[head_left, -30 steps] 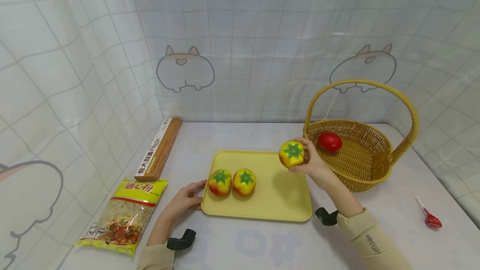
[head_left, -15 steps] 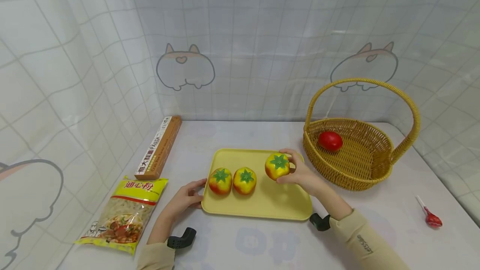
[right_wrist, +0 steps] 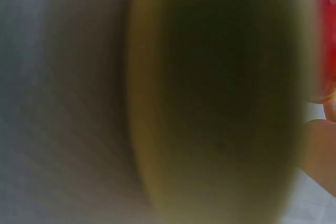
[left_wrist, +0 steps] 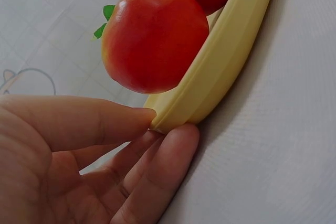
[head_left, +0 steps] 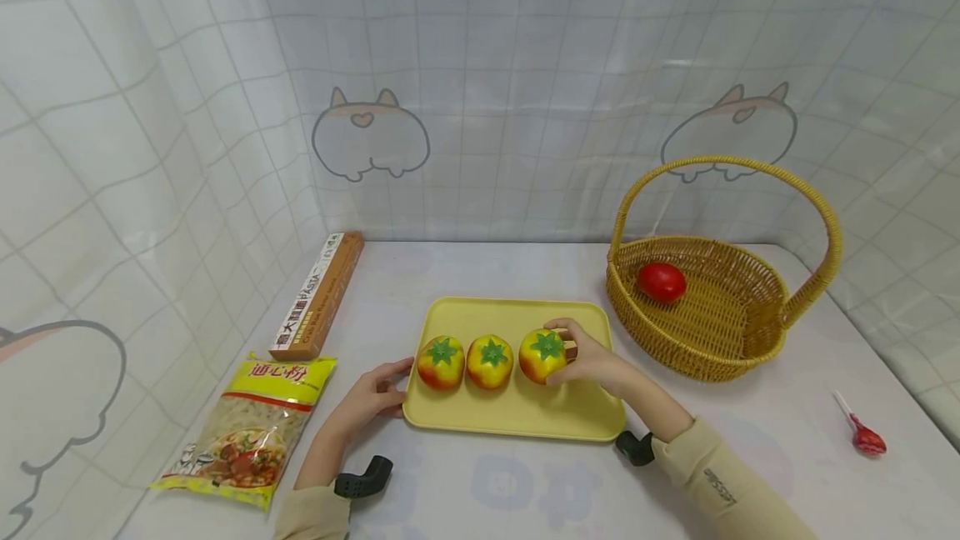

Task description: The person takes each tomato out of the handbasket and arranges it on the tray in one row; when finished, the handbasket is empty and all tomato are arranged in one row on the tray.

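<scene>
A yellow tray holds two yellow-and-red tomatoes, the left tomato and the middle tomato, side by side with green star-shaped leaves up. To their right, my right hand grips a third tomato low over the tray, thumb at the near side and fingers at the far side. The right wrist view is mostly filled by the blurred tray rim, with part of the red fruit at its right edge. At the tray's left end, my left hand pinches the rim between thumb and fingers.
Right of the tray stands a wicker basket with a tall handle and a red oval fruit inside. A lollipop lies at far right. On the left are a pasta box and a yellow pasta bag. A tiled-pattern curtain encloses the back.
My right hand has carried the third tomato leftward and down, from near the basket to low over the tray beside the other two. The left hand has stayed at the tray rim.
</scene>
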Demonstrator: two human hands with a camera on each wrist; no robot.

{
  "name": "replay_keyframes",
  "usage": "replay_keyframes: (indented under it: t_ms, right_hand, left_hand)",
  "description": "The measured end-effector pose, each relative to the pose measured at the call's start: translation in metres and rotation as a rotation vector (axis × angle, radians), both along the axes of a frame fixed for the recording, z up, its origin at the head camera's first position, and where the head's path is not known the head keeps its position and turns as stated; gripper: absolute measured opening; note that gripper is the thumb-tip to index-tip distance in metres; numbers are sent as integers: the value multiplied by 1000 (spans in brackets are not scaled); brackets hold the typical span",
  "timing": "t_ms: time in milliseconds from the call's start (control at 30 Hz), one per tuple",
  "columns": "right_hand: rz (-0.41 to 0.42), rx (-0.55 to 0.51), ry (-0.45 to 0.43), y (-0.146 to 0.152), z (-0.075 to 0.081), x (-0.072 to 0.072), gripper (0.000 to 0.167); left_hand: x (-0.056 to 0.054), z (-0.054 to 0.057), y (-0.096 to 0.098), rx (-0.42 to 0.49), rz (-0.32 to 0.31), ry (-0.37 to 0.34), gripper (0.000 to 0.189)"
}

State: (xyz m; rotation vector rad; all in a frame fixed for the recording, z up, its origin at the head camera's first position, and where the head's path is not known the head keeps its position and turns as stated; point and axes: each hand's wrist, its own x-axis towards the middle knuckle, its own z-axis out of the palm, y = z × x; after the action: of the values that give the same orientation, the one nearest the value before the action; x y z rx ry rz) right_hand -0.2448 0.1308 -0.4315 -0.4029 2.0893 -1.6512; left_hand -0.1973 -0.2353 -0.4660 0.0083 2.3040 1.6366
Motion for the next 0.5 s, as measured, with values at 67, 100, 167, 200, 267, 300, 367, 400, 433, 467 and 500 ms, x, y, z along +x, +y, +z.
replay_keyframes:
  t_ms: [67, 100, 167, 200, 267, 300, 367, 400, 433, 467, 500]
  right_hand:
    - [3, 19, 0, -1, -2, -1, 79]
    - [3, 31, 1, -1, -2, -1, 79]
    - [10, 49, 4, -2, -3, -2, 79]
    - [16, 59, 8, -2, -3, -2, 79]
    - [20, 78, 13, -3, -4, -3, 78]
    - [24, 87, 15, -3, -4, -3, 77]
    - [33, 101, 15, -4, -4, -3, 76]
    - [38, 107, 18, -4, -3, -3, 75]
    - [40, 110, 15, -4, -3, -3, 75]
    - [44, 113, 14, -4, -3, -3, 75]
    - [50, 116, 15, -4, -3, -3, 75]
  left_hand:
    - [0, 0, 0, 2, 0, 1, 60]
    - [0, -1, 1, 1, 0, 3, 60]
    - [0, -1, 1, -1, -1, 2, 60]
    - [0, -1, 1, -3, 0, 1, 60]
    - [0, -2, 0, -6, 2, 0, 60]
    - [0, -2, 0, -9, 5, -2, 60]
    - [-1, -2, 0, -11, 7, -6, 60]
    - [0, -1, 0, -11, 7, -7, 60]
    - [0, 0, 1, -12, 7, -7, 59]
    - [2, 4, 2, -11, 3, -5, 59]
    - [3, 8, 4, -11, 1, -6, 59]
